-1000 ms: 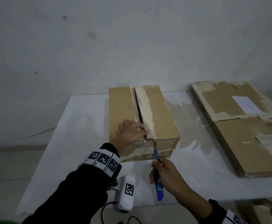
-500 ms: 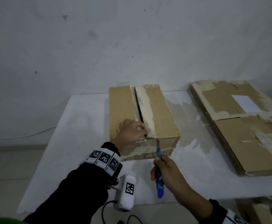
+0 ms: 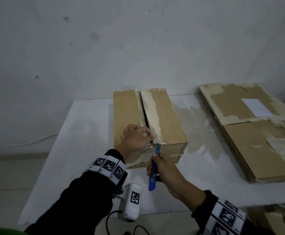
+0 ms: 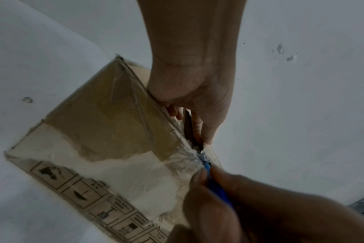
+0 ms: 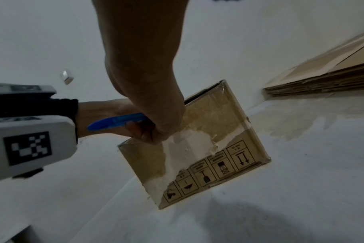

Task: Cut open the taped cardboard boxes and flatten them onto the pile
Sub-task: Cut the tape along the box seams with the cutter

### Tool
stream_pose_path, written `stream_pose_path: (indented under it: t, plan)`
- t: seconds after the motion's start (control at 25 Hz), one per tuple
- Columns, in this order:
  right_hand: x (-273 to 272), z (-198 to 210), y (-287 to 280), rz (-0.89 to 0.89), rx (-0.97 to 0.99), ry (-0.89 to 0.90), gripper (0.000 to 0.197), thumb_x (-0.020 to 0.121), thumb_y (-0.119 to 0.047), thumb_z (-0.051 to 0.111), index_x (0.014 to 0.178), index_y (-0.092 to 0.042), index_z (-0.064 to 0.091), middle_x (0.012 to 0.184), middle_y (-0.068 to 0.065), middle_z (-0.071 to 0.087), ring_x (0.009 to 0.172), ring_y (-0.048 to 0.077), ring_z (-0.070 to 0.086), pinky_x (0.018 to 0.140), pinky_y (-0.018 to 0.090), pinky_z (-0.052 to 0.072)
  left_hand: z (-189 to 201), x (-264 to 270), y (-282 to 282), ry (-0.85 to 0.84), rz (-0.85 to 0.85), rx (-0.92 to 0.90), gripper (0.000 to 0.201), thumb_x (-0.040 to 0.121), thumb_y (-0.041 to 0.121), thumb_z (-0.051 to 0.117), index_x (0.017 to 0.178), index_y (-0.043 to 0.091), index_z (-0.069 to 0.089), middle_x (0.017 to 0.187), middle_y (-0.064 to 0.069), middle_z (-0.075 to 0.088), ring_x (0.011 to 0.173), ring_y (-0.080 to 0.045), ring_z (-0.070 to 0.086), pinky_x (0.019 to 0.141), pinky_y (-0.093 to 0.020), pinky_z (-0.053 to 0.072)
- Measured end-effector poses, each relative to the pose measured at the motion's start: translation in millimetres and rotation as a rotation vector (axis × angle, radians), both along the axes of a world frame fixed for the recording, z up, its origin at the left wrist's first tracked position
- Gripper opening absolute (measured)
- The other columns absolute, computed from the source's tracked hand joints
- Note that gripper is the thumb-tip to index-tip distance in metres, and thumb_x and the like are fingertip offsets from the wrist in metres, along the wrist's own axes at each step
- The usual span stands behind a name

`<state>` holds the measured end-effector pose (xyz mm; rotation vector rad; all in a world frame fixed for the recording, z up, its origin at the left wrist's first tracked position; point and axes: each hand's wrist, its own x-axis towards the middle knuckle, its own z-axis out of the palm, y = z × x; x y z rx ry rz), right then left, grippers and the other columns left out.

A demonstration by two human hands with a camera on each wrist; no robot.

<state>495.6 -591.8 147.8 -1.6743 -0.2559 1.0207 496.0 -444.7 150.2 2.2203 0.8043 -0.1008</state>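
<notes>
Box: a brown rectangular cardboard box stands on the white table, toward its far edge and about midway between the left and right edges. Its top flaps are parted along a dark centre slit; pale torn patches and crinkled clear tape cover the near end face, which carries a row of printed handling symbols along the bottom.
Left hand: the left hand rests on the box's left top flap at the near end — fingers curled over the flap's inner edge at the slit, thumb beside the tape. The left wrist view shows the fingertips dipping into the gap.
Right hand: the right hand is clamped round a slim blue plastic utility knife, fingers wrapped tight on the handle.
Knife: its tip meets the crumpled clear tape at the top edge of the near end face, right at the end of the slit — just beside the left fingers. The blade itself is too small to make out.
Pile: a stack of flattened brown cardboard sheets lies by the table's right edge, well apart from the box, with a white label on the top sheet.
Table surface: a patch of peeled coating lies between box and pile.
</notes>
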Motion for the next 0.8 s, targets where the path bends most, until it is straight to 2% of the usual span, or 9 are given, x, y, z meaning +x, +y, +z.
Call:
stream_pose_path:
  t: [0.16, 0.24, 0.32, 0.36, 0.4, 0.48, 0.6, 0.68, 0.8]
  plan:
    - [1.7, 0.5, 1.6, 0.033, -0.026, -0.057, 0.029, 0.104, -0.023, 0.030, 0.081, -0.013, 0.044, 0.057, 0.002, 0.057, 0.050, 0.010, 0.052, 0.058, 0.025, 0.045, 5.7, -1.1, -0.8, -0.036, -0.018, -0.094, 0.034, 0.093, 0.042, 0.054, 0.112, 0.014, 0.061, 0.117, -0.002, 0.027, 0.125, -0.015, 0.024, 0.085, -0.017, 0.023]
    - [6.4, 1.3, 4.2, 0.048, -0.030, -0.066, 0.029, 0.103, -0.020, 0.031, 0.079, -0.013, 0.046, 0.055, 0.003, 0.056, 0.046, 0.008, 0.051, 0.053, 0.020, 0.045, 5.5, -0.2, 0.6, -0.057, -0.016, -0.116, 0.031, 0.095, 0.040, 0.052, 0.107, 0.012, 0.060, 0.105, 0.000, 0.033, 0.107, -0.011, 0.035, 0.076, -0.011, 0.031]
    - [4.6, -0.8, 1.6, 0.130, -0.053, -0.113, 0.031, 0.103, -0.019, 0.033, 0.076, -0.011, 0.047, 0.051, 0.002, 0.054, 0.041, 0.007, 0.048, 0.048, 0.016, 0.042, 11.5, -2.0, -1.4, -0.048, -0.021, -0.129, 0.024, 0.096, 0.036, 0.050, 0.097, 0.013, 0.057, 0.082, 0.000, 0.039, 0.077, -0.007, 0.040, 0.057, -0.001, 0.032]
    - [4.1, -3.8, -1.3, 0.152, -0.066, -0.149, 0.030, 0.102, -0.019, 0.036, 0.075, -0.011, 0.048, 0.050, 0.002, 0.053, 0.041, 0.007, 0.047, 0.048, 0.018, 0.041, 9.0, -0.9, 0.1, -0.032, -0.017, -0.104, 0.022, 0.096, 0.038, 0.051, 0.090, 0.017, 0.057, 0.077, 0.000, 0.040, 0.072, -0.008, 0.041, 0.059, 0.000, 0.033]
    - [4.3, -6.3, -6.0, 0.150, -0.083, -0.192, 0.028, 0.100, -0.018, 0.039, 0.075, -0.011, 0.048, 0.050, 0.002, 0.052, 0.041, 0.008, 0.046, 0.049, 0.021, 0.040, 5.0, 0.6, 1.6, -0.027, -0.013, -0.077, 0.022, 0.094, 0.042, 0.051, 0.081, 0.025, 0.056, 0.081, -0.003, 0.044, 0.080, -0.012, 0.047, 0.070, -0.001, 0.035]
    - [11.0, -11.0, -17.9, 0.160, -0.147, -0.347, 0.026, 0.095, -0.016, 0.043, 0.070, -0.013, 0.047, 0.054, 0.002, 0.049, 0.045, 0.010, 0.045, 0.052, 0.024, 0.036, -4.2, 5.2, 6.3, 0.012, 0.021, -0.031, 0.032, 0.090, 0.054, 0.051, 0.064, 0.035, 0.051, 0.104, -0.007, 0.049, 0.106, -0.022, 0.047, 0.095, -0.027, 0.038]
    - [24.6, -10.8, -41.5, 0.215, -0.247, -0.528, 0.034, 0.093, -0.019, 0.045, 0.059, -0.018, 0.043, 0.057, 0.003, 0.048, 0.052, 0.015, 0.044, 0.058, 0.027, 0.033, -9.1, 11.0, 6.4, 0.050, 0.015, 0.032, 0.046, 0.085, 0.063, 0.050, 0.056, 0.026, 0.049, 0.107, -0.006, 0.050, 0.103, -0.020, 0.048, 0.088, -0.029, 0.039]
    - [36.8, -6.9, -54.6, 0.193, -0.297, -0.608, 0.036, 0.093, -0.021, 0.045, 0.058, -0.019, 0.043, 0.058, 0.003, 0.050, 0.053, 0.017, 0.047, 0.057, 0.029, 0.034, -10.1, 11.6, 8.4, 0.076, -0.058, 0.071, 0.031, 0.076, 0.065, 0.056, 0.062, 0.037, 0.052, 0.112, -0.002, 0.046, 0.111, -0.020, 0.042, 0.098, -0.032, 0.038]
    - [56.9, 3.7, -52.6, 0.133, -0.265, -0.694, 0.031, 0.094, -0.022, 0.043, 0.066, -0.013, 0.049, 0.063, 0.008, 0.054, 0.057, 0.019, 0.049, 0.058, 0.031, 0.038, -12.2, 9.8, 25.7, 0.094, -0.250, 0.118, 0.029, 0.060, 0.072, 0.053, 0.060, 0.043, 0.052, 0.102, -0.005, 0.049, 0.106, -0.030, 0.050, 0.098, -0.040, 0.040]
